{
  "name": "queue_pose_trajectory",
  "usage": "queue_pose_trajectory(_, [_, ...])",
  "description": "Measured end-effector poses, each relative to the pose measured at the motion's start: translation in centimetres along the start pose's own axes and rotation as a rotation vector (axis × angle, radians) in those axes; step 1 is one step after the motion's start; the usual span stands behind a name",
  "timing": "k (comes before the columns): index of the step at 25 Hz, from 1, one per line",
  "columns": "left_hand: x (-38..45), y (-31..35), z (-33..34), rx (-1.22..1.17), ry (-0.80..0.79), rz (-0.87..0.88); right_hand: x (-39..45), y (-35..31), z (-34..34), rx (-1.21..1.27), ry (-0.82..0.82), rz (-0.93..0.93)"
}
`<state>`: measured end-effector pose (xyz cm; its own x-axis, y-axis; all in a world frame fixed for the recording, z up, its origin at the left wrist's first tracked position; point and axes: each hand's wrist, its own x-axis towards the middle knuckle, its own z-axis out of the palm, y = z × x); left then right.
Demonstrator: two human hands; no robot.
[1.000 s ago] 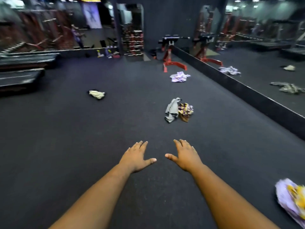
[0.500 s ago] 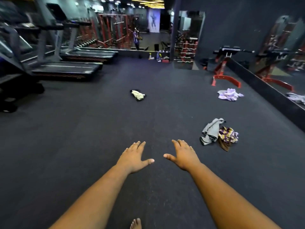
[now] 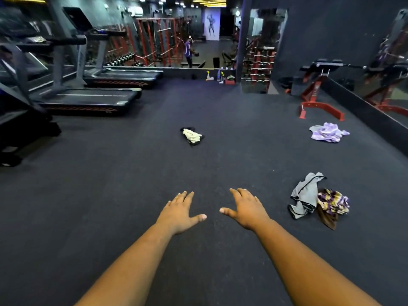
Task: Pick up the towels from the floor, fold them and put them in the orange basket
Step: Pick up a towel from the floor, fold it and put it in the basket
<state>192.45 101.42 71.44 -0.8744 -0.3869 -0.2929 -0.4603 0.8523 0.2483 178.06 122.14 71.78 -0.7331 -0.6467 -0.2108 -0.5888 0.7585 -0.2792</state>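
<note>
Several crumpled towels lie on the dark gym floor. A grey towel [image 3: 304,195] and a purple-yellow patterned towel [image 3: 333,203] lie together at the right, close to me. Farther off are a pale yellow towel [image 3: 192,135] in the middle and a lilac towel [image 3: 327,132] at the right. My left hand [image 3: 180,212] and my right hand [image 3: 247,207] are stretched out in front of me, palms down, fingers straight, holding nothing. No orange basket is in view.
Treadmills [image 3: 88,100] line the left side. A red bench frame [image 3: 320,107] stands at the back right beside a low black ledge [image 3: 364,113] under a mirror wall. A person [image 3: 188,51] stands far back among red racks. Spray bottles [image 3: 218,76] sit by a pillar.
My view has swung to the left, so the towels have slid to the right of the frame and the treadmills have come into view. Both hands stay outstretched and empty.
</note>
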Motion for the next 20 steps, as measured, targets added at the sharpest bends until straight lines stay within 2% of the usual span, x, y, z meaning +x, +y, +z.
queue_pose_trajectory(4, [8.4,0.4,-2.5,0.017,-0.021,0.01,8.9,1.7,-1.6,0.016,-0.011,-0.019])
queue_pose_trajectory(11, [23.9,2.1,-7.4,-0.006,0.025,-0.07,26.2,6.6,-6.7,0.007,-0.024,-0.09])
queue_pose_trajectory(20, [41.1,2.0,-12.9,-0.043,0.036,-0.097,44.7,8.4,-12.4,-0.057,-0.058,-0.113])
